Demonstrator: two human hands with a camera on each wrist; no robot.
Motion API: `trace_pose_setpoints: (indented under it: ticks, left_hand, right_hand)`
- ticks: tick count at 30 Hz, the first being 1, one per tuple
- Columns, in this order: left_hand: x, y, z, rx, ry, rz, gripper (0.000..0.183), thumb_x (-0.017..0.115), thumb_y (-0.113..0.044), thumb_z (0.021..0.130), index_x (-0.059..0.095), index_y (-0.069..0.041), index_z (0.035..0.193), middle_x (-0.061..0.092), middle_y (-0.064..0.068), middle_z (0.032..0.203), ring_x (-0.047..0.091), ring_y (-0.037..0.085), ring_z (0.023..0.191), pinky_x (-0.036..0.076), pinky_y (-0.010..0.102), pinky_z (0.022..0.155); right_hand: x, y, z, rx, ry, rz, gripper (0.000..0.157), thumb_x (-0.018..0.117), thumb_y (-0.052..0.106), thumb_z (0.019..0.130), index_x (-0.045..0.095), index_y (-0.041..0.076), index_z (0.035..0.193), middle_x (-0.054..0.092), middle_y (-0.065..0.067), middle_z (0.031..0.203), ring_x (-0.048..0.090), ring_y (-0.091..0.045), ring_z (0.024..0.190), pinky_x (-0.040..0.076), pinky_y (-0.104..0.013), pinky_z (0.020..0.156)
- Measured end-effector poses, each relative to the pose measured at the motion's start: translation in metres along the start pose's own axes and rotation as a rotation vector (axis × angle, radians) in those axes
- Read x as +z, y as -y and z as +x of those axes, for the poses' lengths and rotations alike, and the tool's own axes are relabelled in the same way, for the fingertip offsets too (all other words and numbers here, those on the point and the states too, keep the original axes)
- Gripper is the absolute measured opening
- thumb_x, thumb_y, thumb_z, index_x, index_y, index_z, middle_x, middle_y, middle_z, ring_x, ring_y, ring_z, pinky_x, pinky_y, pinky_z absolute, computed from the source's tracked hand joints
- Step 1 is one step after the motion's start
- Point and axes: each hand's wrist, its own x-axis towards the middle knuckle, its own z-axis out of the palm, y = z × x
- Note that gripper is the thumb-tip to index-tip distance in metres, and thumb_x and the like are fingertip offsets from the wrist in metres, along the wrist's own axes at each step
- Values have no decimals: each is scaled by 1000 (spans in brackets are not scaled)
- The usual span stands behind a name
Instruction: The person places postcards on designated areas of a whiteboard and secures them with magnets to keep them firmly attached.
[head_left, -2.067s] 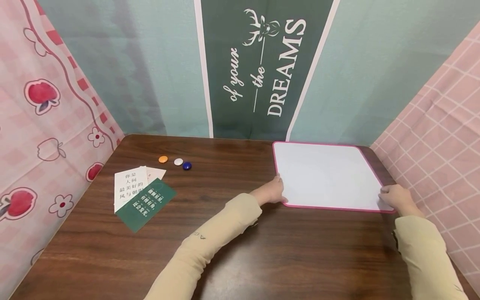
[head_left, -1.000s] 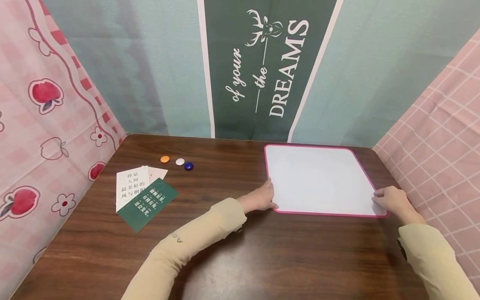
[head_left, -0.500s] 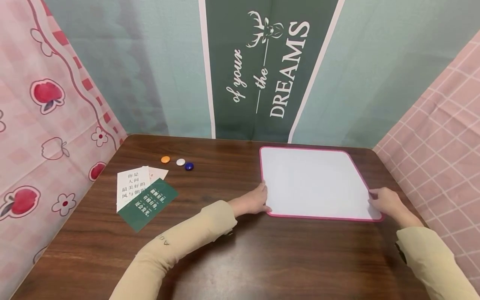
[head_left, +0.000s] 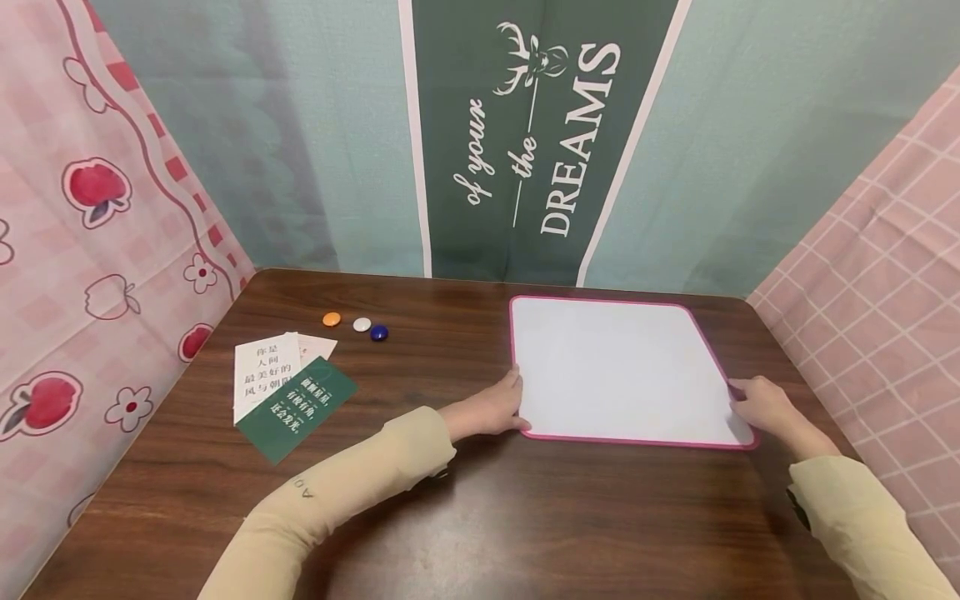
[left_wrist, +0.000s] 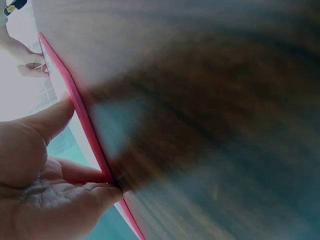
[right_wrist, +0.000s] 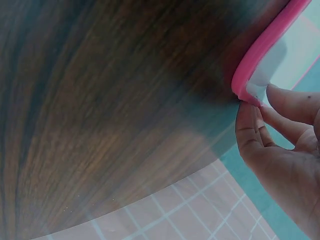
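A whiteboard (head_left: pixel 626 371) with a pink rim lies flat on the brown table, right of centre. My left hand (head_left: pixel 487 410) grips its near left corner, thumb at the front rim and fingers along the left side. The left wrist view has the left hand (left_wrist: pixel 50 185) with its fingertips right at the pink rim (left_wrist: pixel 82 107). At the near right corner my right hand (head_left: pixel 772 412) pinches the board's edge. In the right wrist view the thumb of the right hand (right_wrist: pixel 285 145) lies over the white face, and the other fingers are at the rim's edge.
To the left, white cards (head_left: pixel 258 371) lie partly under a green card (head_left: pixel 296 408) with white lettering. Behind them are orange (head_left: pixel 332 319), white (head_left: pixel 362 325) and dark blue (head_left: pixel 379 332) round magnets or buttons. Fabric hangings (head_left: pixel 337 150) enclose the table's back and sides.
Both hands have slid the whiteboard left and slightly toward me across the table, keeping their hold on its near corners. The cards and small round pieces stay where they were.
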Motion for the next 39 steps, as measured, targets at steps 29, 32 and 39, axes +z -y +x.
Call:
trace_pose_setpoints:
  ticks: [29, 32, 39]
  left_hand:
    - [2, 25, -42, 82, -54, -44, 76, 60, -27, 87, 22, 20, 133, 11, 34, 144, 16, 34, 135, 20, 35, 108]
    - [2, 27, -46, 77, -53, -49, 76, 60, -28, 88, 21, 19, 134, 11, 33, 144, 15, 33, 135, 21, 36, 108]
    - [1, 32, -54, 61, -57, -59, 75, 60, -28, 88, 23, 19, 133, 12, 33, 144, 16, 33, 135, 20, 36, 108]
  right_hand:
    - [8, 38, -5, -54, 22, 33, 48, 53, -5, 65, 47, -26, 108, 52, -35, 89, 50, -37, 77, 43, -50, 69]
    - [8, 43, -6, -57, 19, 32, 46, 53, -6, 66, 48, -26, 107, 52, -36, 90, 50, -42, 82, 42, -54, 73]
    - [10, 51, -6, -88, 3, 17, 43, 58, -1, 72, 49, -25, 107, 54, -35, 91, 50, -45, 88, 42, -55, 77]
